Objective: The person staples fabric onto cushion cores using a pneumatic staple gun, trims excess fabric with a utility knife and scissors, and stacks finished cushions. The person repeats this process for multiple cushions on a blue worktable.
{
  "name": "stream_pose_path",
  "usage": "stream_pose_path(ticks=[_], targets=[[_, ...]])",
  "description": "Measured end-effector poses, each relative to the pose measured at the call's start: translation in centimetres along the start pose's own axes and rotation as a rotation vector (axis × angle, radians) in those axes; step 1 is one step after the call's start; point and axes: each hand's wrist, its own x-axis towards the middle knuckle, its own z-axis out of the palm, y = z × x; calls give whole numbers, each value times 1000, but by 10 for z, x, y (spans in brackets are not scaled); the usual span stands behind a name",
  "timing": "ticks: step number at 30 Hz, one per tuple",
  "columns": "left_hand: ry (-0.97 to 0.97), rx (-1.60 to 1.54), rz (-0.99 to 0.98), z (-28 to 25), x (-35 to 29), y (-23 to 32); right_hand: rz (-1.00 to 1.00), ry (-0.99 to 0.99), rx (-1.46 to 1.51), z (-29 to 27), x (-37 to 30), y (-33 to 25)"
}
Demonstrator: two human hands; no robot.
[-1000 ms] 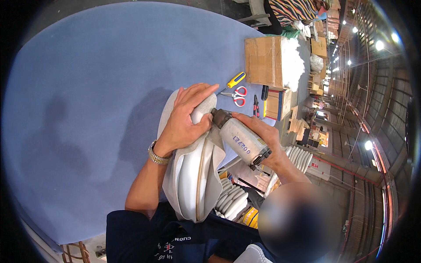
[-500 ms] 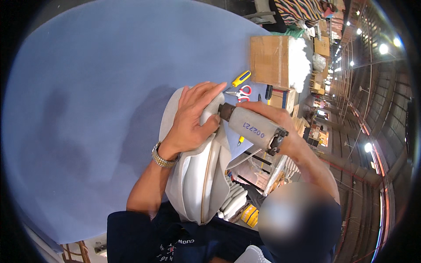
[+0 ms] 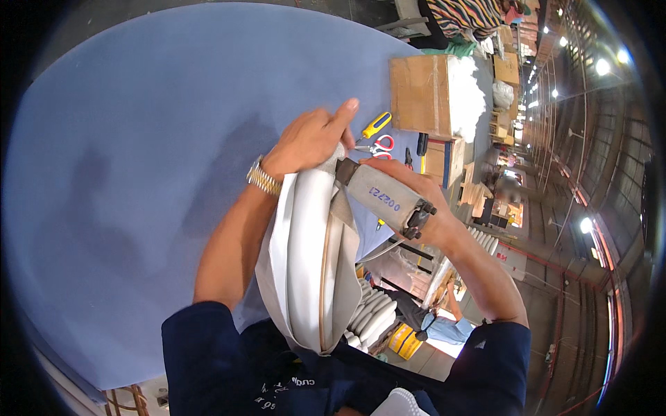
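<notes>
A padded panel (image 3: 303,243) with white padding and a thin brown edge stands on its side between my arms, leaning toward my body. Loose grey fabric (image 3: 347,281) wraps around it and flares open on both sides. My left hand (image 3: 310,141) is closed over the panel's far end with fingers curled on the fabric and thumb stretched out; its fingertips are partly hidden. In my right hand (image 3: 418,186) is a grey staple gun (image 3: 380,197). The gun's dark nose touches or nearly touches the fabric at the far end, close to my left hand.
Just beyond, on the blue table (image 3: 173,83), lie a yellow-blue screwdriver (image 3: 377,125), red-handled scissors (image 3: 380,147) and pliers (image 3: 408,158). A cardboard box (image 3: 420,93) with white stuffing stands at the far right. White pads (image 3: 371,315) are stacked below right. People are nearby.
My left hand has shifted from lying along the fabric flap to curling over the panel's far end. The staple gun has moved slightly left and farther away.
</notes>
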Motion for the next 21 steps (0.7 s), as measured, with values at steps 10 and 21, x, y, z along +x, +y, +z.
stream_pose_path(ticks=[10, 21], targets=[[340, -20, 168, 24, -27, -9, -35, 10, -71, -1, 4, -9], [341, -88, 121, 18, -26, 1, -84, 6, -22, -2, 6, -11]])
